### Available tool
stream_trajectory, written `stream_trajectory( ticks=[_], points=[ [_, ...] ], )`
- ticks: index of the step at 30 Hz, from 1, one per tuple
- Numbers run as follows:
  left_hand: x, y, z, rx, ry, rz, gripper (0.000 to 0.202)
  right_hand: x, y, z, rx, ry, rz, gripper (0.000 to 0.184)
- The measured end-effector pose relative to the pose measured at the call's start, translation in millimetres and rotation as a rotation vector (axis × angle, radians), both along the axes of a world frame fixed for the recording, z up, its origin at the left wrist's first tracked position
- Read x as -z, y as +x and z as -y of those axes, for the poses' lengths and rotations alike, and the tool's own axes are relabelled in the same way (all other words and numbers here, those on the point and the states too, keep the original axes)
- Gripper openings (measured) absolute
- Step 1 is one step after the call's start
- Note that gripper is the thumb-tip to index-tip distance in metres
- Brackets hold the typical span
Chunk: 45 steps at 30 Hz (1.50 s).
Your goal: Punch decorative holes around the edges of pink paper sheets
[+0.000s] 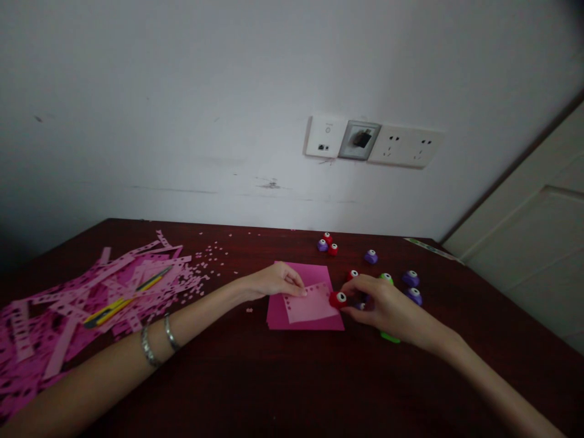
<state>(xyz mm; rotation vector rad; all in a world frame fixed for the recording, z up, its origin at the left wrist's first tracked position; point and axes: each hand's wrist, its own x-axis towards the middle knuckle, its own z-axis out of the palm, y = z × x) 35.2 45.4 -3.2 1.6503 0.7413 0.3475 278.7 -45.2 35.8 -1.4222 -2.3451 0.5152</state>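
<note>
My left hand (283,281) pinches the top edge of a light pink sheet of paper (310,307) between thumb and fingers. Small punched holes run along the sheet's top and left edges. It is held over a stack of darker pink paper (303,272) on the table. In my right hand (383,304), thumb and fingers close on a small red paper punch (338,299) with a white and black top. That punch sits at the sheet's right edge; whether the paper is in its slot I cannot tell. Other punches behind the right hand are partly hidden.
Purple punches (411,278), a green one (387,278) and red ones (333,249) stand on the dark red table (274,377). At left lie a heap of pink paper strips (114,274), a yellow utility knife (118,303) and scattered paper bits. A wall with sockets (406,146) rises behind.
</note>
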Motion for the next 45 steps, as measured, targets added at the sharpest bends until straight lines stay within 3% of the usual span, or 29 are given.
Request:
stream_trajectory(
  ticks=[4,12,21,31,36,41,45],
  points=[
    [-0.6,0,0,0.024,-0.002,0.008,0.020,-4.0,1,1,-0.058,-0.034,-0.039,0.017],
    [1.0,0,-1,-0.013,-0.010,0.025,0.019,2.3,-1,-1,-0.023,0.032,-0.061,0.024],
    [3.0,0,-3,-0.058,-0.023,0.054,0.017,5.0,-2,-5,0.051,0.065,-0.027,0.016],
    [2.6,-5,-7,-0.013,0.014,0.002,0.019,0.8,10,-9,0.036,0.023,-0.009,0.020],
    [4.0,-5,-10,0.012,0.170,-0.077,0.019,2.2,20,-13,0.089,0.083,-0.006,0.020],
    [5.9,-2,-7,0.027,0.460,-0.185,0.016,-5.8,31,-22,0.149,0.089,-0.005,0.022],
    [4.0,0,-1,-0.041,0.717,-0.262,0.020,-7.6,43,-39,0.223,0.097,0.055,0.024]
  ],
)
